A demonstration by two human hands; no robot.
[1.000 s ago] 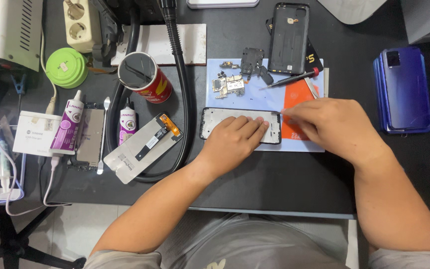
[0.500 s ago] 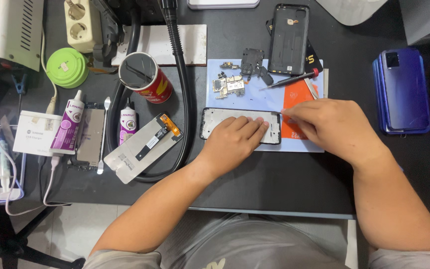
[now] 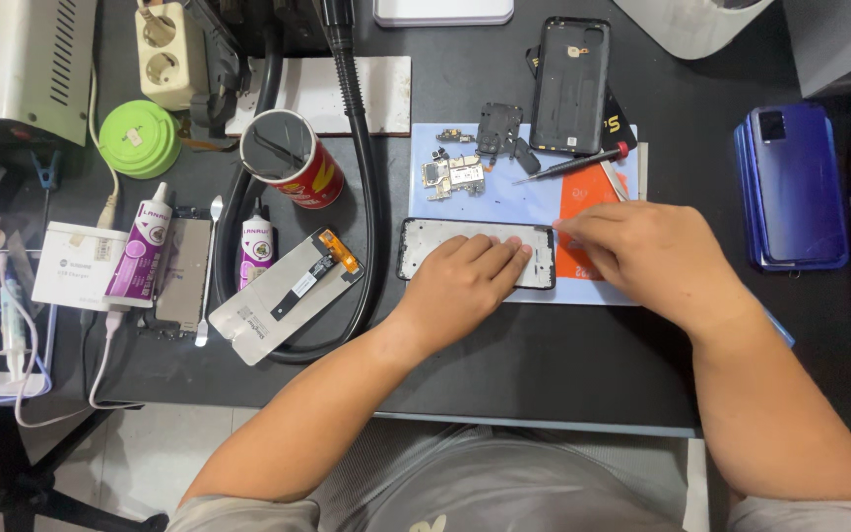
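Clearly the work in hand is on a bare phone frame [image 3: 475,253], a dark rectangular shell lying flat and lengthwise on a pale blue mat [image 3: 534,192] in the middle of the dark surface [image 3: 544,365]. The left hand [image 3: 465,286] lies palm down across the frame's middle and right part, fingers spread flat, pressing it in place rather than gripping it. The right hand [image 3: 657,261] is curled at the frame's right end, fingertips pinched together just at the corner; whether they pinch a small part, a film edge or only the frame's rim cannot be told.

Judging by this, the step is a fine one at that right edge, steadied by the other hand. A next move would call for light, even pressure, with the frame kept from sliding on the mat.

Behind the frame on the mat lie small circuit boards [image 3: 455,175], a dark bracket [image 3: 499,126], a red-capped screwdriver [image 3: 571,166] and a black back cover [image 3: 569,84]. To the left sit a display panel with an orange flex cable [image 3: 283,296], two glue tubes [image 3: 140,251], a red can [image 3: 293,158] and a black hose [image 3: 361,187]. A blue phone [image 3: 790,187] rests at the far right.

Much of the frame's interior is covered by the left hand, an orange card [image 3: 588,197] is partly under the right, and the boards' detail is too small to read.
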